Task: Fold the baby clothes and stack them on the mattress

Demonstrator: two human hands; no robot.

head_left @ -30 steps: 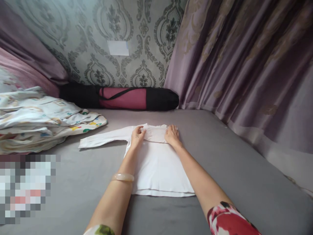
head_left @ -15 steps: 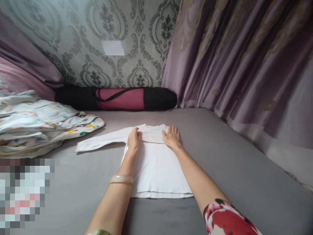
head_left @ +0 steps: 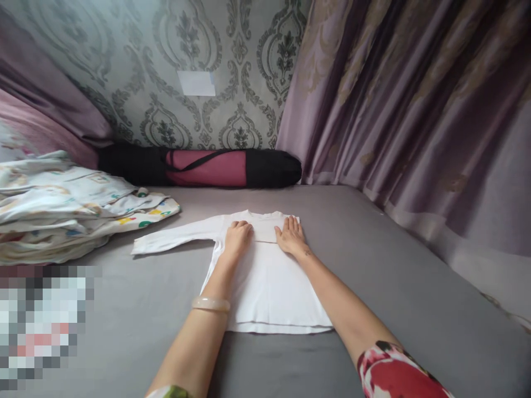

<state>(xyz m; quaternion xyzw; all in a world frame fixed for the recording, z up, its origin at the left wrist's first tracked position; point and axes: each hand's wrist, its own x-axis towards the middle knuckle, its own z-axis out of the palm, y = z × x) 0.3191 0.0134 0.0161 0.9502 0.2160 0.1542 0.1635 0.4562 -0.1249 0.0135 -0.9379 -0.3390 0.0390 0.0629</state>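
Observation:
A white long-sleeved shirt (head_left: 274, 287) lies flat on the grey bed sheet (head_left: 373, 276), its collar away from me. One sleeve stretches out to the left; the other is folded across the chest. My left hand (head_left: 238, 236) rests on the upper left of the shirt, at the end of the folded sleeve, its fingers curled together; whether they pinch any cloth is hidden. My right hand (head_left: 291, 235) lies flat with fingers stretched on the upper right shoulder, over the folded sleeve.
A heap of patterned white cloth (head_left: 70, 204) lies at the left. A black and dark pink roll bag (head_left: 207, 167) runs along the papered wall (head_left: 236, 72). Purple curtains (head_left: 373, 94) hang at the right. The lower left corner is pixelated.
My left hand has shifted slightly right and turned so that its back faces up. My right hand stays almost in place on the shirt. The view has moved slightly.

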